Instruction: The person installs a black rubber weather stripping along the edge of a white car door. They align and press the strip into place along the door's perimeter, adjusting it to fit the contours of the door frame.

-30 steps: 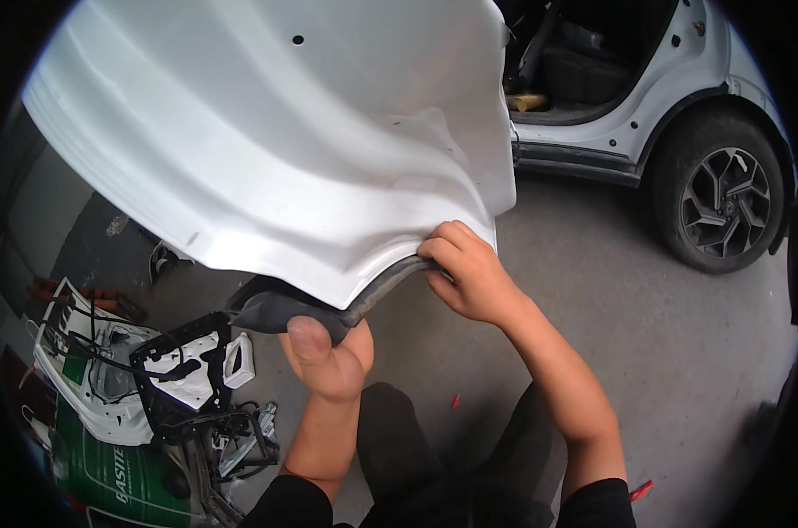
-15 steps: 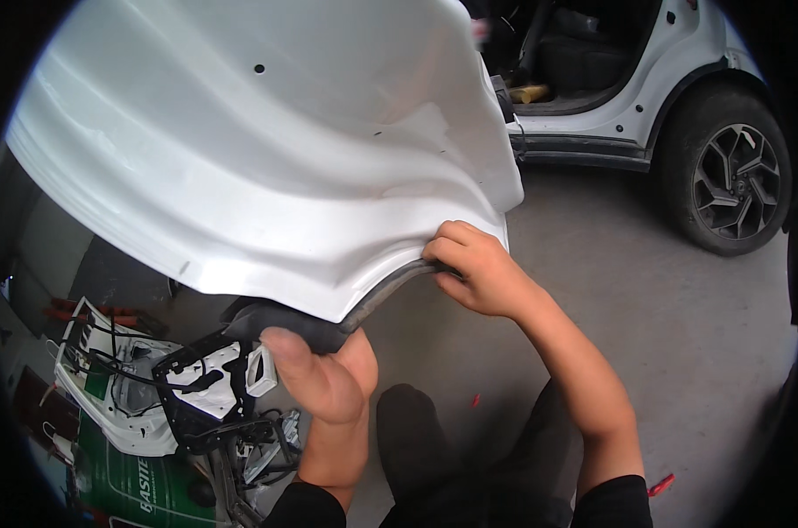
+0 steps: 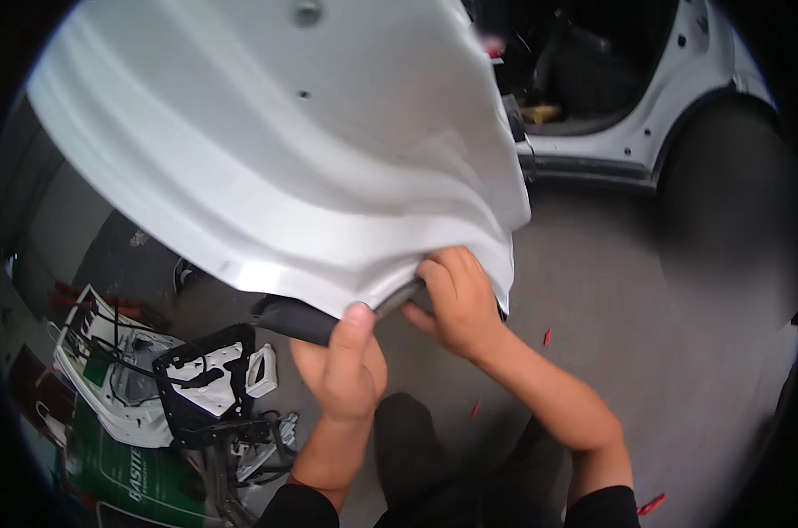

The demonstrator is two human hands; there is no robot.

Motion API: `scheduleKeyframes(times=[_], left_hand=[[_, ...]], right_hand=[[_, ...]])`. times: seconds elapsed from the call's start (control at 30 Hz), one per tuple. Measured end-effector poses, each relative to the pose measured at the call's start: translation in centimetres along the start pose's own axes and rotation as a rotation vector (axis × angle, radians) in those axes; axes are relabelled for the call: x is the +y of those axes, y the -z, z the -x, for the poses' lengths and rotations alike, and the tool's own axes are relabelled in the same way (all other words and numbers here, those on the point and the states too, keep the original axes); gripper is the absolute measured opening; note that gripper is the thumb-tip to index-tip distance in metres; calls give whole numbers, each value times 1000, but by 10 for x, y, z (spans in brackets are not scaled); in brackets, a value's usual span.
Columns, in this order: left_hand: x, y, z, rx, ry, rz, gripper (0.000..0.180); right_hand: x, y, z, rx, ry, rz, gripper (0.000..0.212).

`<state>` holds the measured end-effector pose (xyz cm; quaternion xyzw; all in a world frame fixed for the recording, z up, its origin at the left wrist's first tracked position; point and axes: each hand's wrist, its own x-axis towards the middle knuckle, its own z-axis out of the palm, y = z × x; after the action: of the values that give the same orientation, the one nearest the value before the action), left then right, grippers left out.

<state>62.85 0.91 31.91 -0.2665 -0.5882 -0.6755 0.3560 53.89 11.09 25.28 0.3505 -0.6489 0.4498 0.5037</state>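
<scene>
A large white car body panel (image 3: 276, 167) with a stepped, contoured surface hangs in front of me. A black trim strip (image 3: 300, 319) runs along its curved lower edge, and its left end sticks out below the panel. My left hand (image 3: 351, 374) grips the strip near the panel's lower corner, thumb upright on the front and fingers partly hidden behind. To its right, my right hand (image 3: 462, 304) is closed round the strip and the panel edge, its fingertips on the white surface and its thumb underneath.
A white car (image 3: 593, 145) with an open doorway and a blurred rear wheel (image 3: 724, 202) stands at right. Dismantled door parts (image 3: 201, 387) lie at lower left above a green drum (image 3: 135, 480). Small red pieces (image 3: 651, 504) dot the grey floor.
My left thumb has moved right along the strip to the panel's corner. My right hand sits slightly lower, its fingers turned more upward. The panel appears shifted a little right and down in view.
</scene>
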Motion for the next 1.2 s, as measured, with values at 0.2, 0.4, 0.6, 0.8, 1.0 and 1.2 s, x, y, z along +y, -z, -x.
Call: scheduleKeyframes(times=[0.2, 0.4, 0.6, 0.8, 1.0, 1.2], left_hand=[[2, -1, -6, -64, 91, 110, 46], [5, 14, -6, -196, 135, -19, 57], [-8, 17, -18, -229, -103, -89, 66], [-31, 26, -28, -269, -190, -116, 73], [-52, 21, -34, -158, -274, 117, 76], [-51, 20, -37, -112, -238, 158, 78]], right_hand=[[3, -9, -7, 46, 78, 72, 54], [-16, -13, -10, 36, -30, 152, 27], [-19, -23, -5, 112, -210, -58, 23], [-20, -13, 13, 68, -723, -475, 37], [-26, -5, 27, 13, -790, -410, 33], [-33, 7, 34, -11, -806, -334, 30]])
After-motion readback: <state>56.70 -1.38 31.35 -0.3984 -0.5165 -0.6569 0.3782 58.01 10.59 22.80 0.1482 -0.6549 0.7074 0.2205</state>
